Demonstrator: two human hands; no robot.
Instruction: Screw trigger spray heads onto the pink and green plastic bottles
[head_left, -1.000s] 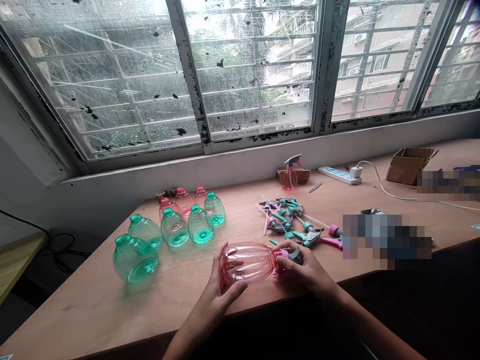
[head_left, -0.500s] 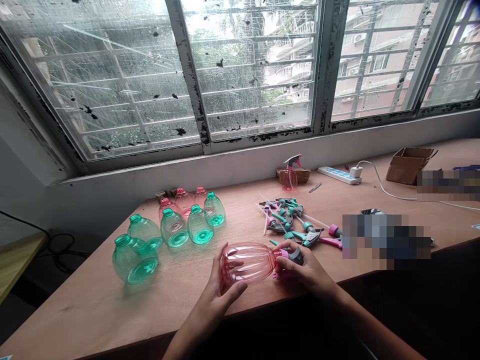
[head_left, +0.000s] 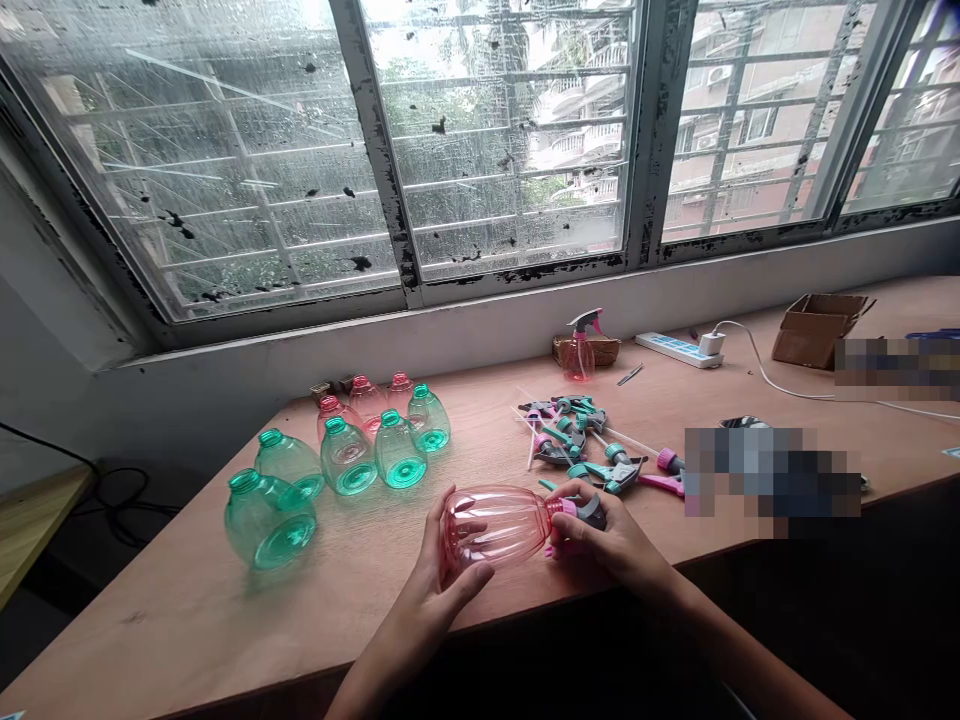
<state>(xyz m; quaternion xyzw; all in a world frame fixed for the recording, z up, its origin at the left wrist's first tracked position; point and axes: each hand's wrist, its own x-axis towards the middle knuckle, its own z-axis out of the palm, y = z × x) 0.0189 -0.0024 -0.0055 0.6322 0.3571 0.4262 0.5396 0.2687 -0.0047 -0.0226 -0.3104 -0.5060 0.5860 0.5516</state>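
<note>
A clear pink plastic bottle [head_left: 499, 525] lies on its side near the front edge of the wooden table [head_left: 187, 600]. My left hand [head_left: 442, 580] is wrapped round its wide base. My right hand [head_left: 611, 540] is closed on the pink and grey spray head [head_left: 585, 512] at the bottle's neck. Just behind my right hand lies a heap of loose spray heads [head_left: 581, 440] in teal, pink and grey.
Several empty green bottles [head_left: 345, 455] and pink ones [head_left: 367, 395] lie at the left. A finished pink spray bottle [head_left: 581, 350] stands by a small basket [head_left: 600, 350] near the wall. A power strip [head_left: 679, 350] with cable and a cardboard box [head_left: 817, 330] sit at the right.
</note>
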